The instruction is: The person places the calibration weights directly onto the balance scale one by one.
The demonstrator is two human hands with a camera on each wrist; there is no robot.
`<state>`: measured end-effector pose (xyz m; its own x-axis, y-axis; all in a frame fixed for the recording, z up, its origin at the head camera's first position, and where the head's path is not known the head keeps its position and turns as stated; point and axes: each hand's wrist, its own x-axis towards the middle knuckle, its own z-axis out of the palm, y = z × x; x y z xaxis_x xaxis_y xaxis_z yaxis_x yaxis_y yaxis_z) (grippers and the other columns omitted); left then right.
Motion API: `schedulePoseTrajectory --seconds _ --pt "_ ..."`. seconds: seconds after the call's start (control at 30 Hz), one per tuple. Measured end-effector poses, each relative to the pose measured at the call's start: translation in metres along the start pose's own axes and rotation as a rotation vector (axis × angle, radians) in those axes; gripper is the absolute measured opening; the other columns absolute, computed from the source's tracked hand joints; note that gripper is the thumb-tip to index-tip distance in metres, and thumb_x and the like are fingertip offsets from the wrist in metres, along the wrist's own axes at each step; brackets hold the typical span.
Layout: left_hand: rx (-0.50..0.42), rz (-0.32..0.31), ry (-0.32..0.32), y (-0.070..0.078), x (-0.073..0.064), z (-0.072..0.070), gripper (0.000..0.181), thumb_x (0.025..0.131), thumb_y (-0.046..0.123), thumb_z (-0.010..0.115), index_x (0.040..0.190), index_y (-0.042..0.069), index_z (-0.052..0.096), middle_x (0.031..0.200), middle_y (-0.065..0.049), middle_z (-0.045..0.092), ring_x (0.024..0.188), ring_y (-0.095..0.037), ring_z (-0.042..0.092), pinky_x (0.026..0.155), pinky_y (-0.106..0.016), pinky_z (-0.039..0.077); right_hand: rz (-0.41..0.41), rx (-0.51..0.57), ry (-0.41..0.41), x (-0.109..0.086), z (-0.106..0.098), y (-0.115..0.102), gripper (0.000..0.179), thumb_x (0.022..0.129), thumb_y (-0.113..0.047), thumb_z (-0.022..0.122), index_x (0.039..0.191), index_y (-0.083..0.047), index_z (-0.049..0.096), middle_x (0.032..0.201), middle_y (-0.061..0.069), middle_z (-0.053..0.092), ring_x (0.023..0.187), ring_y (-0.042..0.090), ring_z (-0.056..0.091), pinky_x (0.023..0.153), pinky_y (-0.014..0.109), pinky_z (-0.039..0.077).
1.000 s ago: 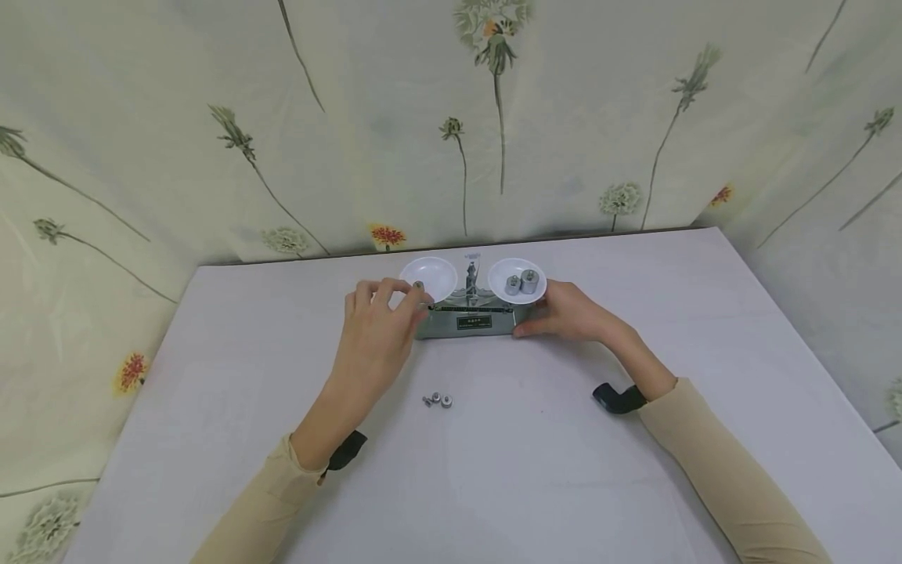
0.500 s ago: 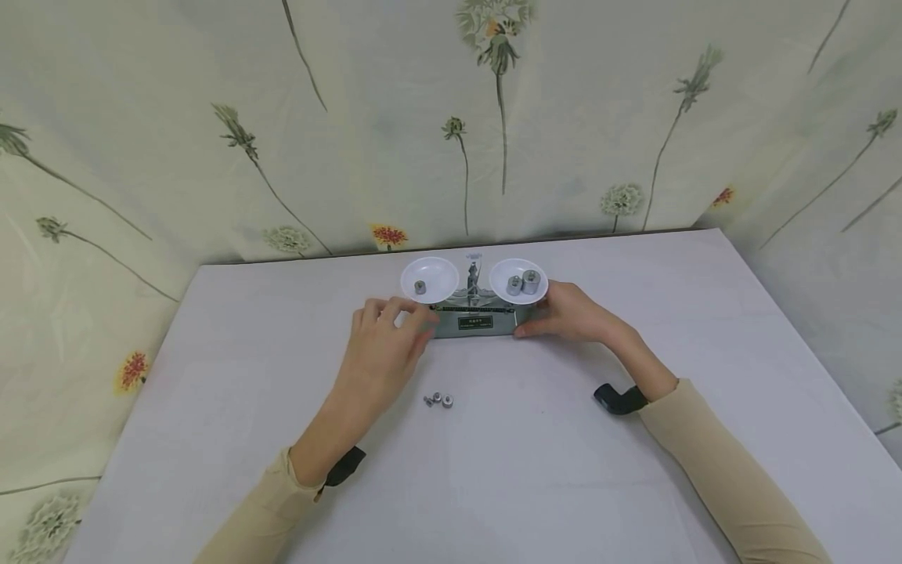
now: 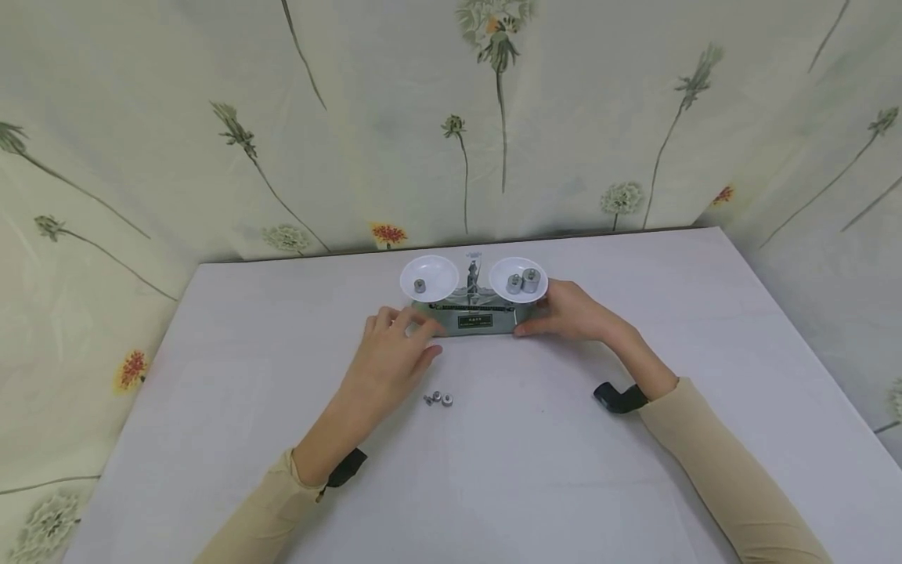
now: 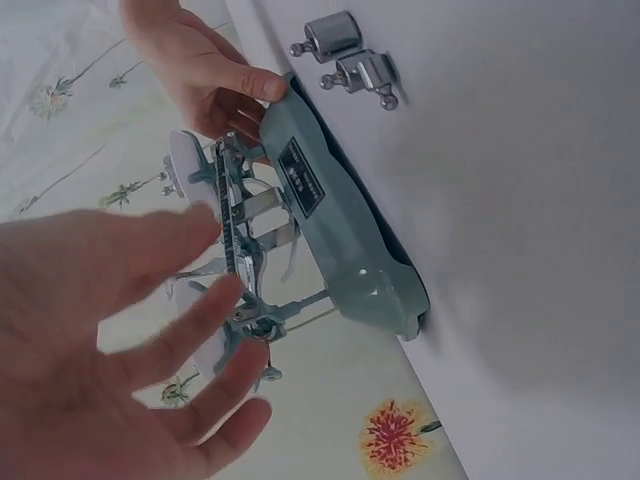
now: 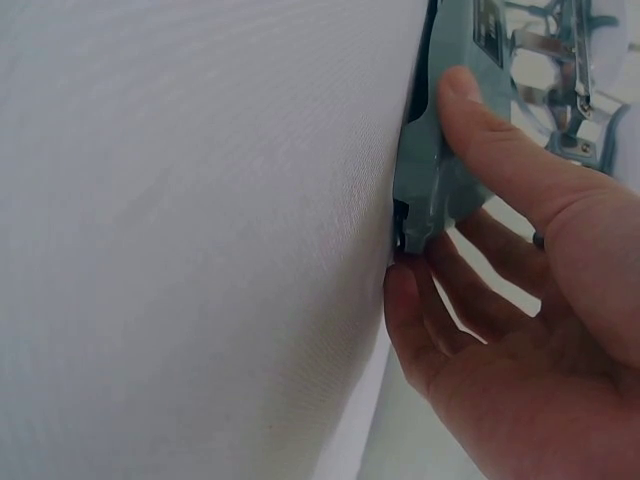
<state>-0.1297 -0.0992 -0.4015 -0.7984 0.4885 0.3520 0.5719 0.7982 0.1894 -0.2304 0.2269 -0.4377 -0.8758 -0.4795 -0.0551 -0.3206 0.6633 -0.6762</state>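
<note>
A pale green balance scale (image 3: 451, 324) with two white pans stands near the table's back edge. In the left pan (image 3: 438, 272) sits one small metal weight (image 3: 420, 286); the right pan (image 3: 502, 270) bears a larger weight (image 3: 532, 280) and a smaller weight (image 3: 514, 283). My right hand (image 3: 572, 312) grips the right end of the scale's base, thumb on the front face in the right wrist view. By the base's left end hovers my left hand (image 3: 391, 356), its fingers loosely spread and holding nothing in the left wrist view (image 4: 120, 330).
Several small metal weights (image 3: 447, 400) lie on the white-covered table (image 3: 535, 470) in front of the scale. A curtain (image 3: 395, 141) with printed dandelions hangs just behind the table's back edge.
My left hand has let go of the small weight, which now stands in the left pan, and has drawn back down toward the base's front. The right hand keeps its place.
</note>
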Motion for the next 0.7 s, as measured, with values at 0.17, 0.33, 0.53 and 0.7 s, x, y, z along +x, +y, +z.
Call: schedulePoseTrajectory --seconds 0.17,0.33,0.53,0.7 --pt "-0.057 0.062 -0.062 -0.004 0.0002 0.0032 0.019 0.099 0.02 0.08 0.117 0.023 0.074 0.12 -0.006 0.072 0.109 -0.032 0.06 0.094 -0.047 0.05 0.001 -0.002 -0.002 0.0004 -0.0002 0.0009 0.084 0.083 -0.024 0.095 0.154 -0.009 0.052 0.149 0.015 0.066 0.135 0.04 0.066 0.113 0.057 0.053" --pt "-0.096 0.062 -0.114 -0.0045 0.0004 0.0055 0.018 0.099 0.02 0.079 0.116 0.022 0.075 0.118 -0.006 0.074 0.106 -0.031 0.059 0.093 -0.045 0.05 0.001 -0.005 0.0 0.0012 -0.0002 0.0006 0.085 0.083 -0.023 0.095 0.155 -0.009 0.051 0.149 0.015 0.066 0.134 0.039 0.066 0.113 0.057 0.054" --pt "-0.128 0.081 -0.202 -0.0035 0.0007 0.006 0.019 0.099 0.022 0.08 0.117 0.023 0.074 0.115 -0.004 0.075 0.105 -0.029 0.059 0.097 -0.048 0.051 -0.001 -0.012 0.004 0.0028 0.0 0.0022 0.085 0.082 -0.025 0.096 0.154 -0.009 0.052 0.147 0.015 0.067 0.131 0.039 0.067 0.111 0.057 0.054" --pt "-0.156 0.076 -0.285 -0.0019 -0.0001 0.0055 0.022 0.096 0.023 0.082 0.117 0.022 0.075 0.113 -0.004 0.076 0.104 -0.028 0.057 0.095 -0.047 0.05 0.001 -0.005 -0.002 0.002 0.0008 0.0031 0.086 0.083 -0.024 0.096 0.154 -0.009 0.052 0.149 0.015 0.066 0.133 0.039 0.066 0.113 0.057 0.053"
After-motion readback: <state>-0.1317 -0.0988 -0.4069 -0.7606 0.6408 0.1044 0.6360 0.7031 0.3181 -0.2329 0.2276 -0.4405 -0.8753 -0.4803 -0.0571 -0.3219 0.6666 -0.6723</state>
